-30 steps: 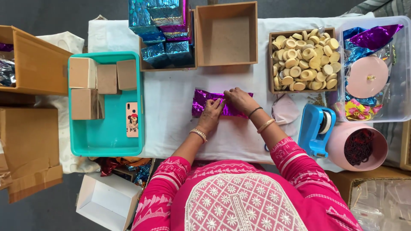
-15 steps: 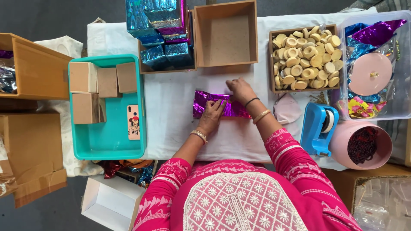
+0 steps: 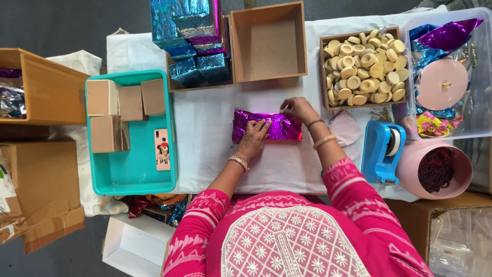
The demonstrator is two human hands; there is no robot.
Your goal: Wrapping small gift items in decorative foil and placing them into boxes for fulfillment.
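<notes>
I see the purple foil-wrapped packet (image 3: 266, 126) lying flat on the white tablecloth (image 3: 205, 133), near the middle of the table. Its long axis runs from 9 o'clock to 3 o'clock, with one crinkled end at 9 and the other at 3.

My left hand (image 3: 254, 137) lies palm down on the packet, coming in from 6 o'clock, fingers spread flat and pressing on the foil left of centre; it grips nothing, it only holds the packet down. My right hand (image 3: 298, 109) sits at the packet's upper right edge, toward 1 o'clock of its middle, fingertips pinched together on the foil rim there. Both wrists carry bangles.

Outward from the packet: at 12 o'clock stands an empty brown box (image 3: 268, 43). At 11 o'clock a second box holds blue and purple foil-wrapped packets (image 3: 192, 38). At 2 o'clock a tray of round tan discs (image 3: 364, 66) sits well apart from my right hand. At 3 o'clock is a blue tape dispenser (image 3: 383, 152), with a pink tub (image 3: 435, 172) of dark beads beyond it, and a clear bin (image 3: 446, 77) of foil sheets and a pink lid above. At 9 o'clock a teal tray (image 3: 130, 174) carries plain brown boxes (image 3: 120, 110) and a phone (image 3: 162, 149).
</notes>
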